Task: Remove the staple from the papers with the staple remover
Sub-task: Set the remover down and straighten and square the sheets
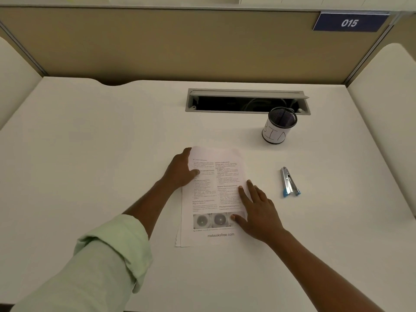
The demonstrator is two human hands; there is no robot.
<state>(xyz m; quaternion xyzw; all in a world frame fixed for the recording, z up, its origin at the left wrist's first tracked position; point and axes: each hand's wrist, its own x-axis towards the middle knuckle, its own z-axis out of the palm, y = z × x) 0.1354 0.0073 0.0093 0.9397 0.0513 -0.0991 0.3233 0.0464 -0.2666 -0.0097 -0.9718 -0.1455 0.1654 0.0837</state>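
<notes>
Papers [216,190]: small stack, printed side up, lying flat near centre of desk [112,143]. Lower L corner shows sheet edges slightly fanned. Staple itself too small to make out.

Left hand [181,170]: at upper L edge of papers. Thumb lies on top sheet; fingertips pass out of sight at sheet edge, so hand reads as pinching that edge. Pale green sleeve [112,255] rolled up on forearm.

Right hand [258,210]: flat on lower R part of papers, fingers straight and spread, pressing sheet down. Holds nothing.

Hands are apart, one on each side of the stack.

Staple remover [289,183]: metal w/ blue tips, on desk to R of papers, near right hand but not touching it. Untouched.

Mesh pen cup [279,127]: upright, white label wrapped round it, beyond remover, just in front of open cable tray [247,101] set in desk.

Blue sign [350,23] reading "015" on rear partition, upper R.
</notes>
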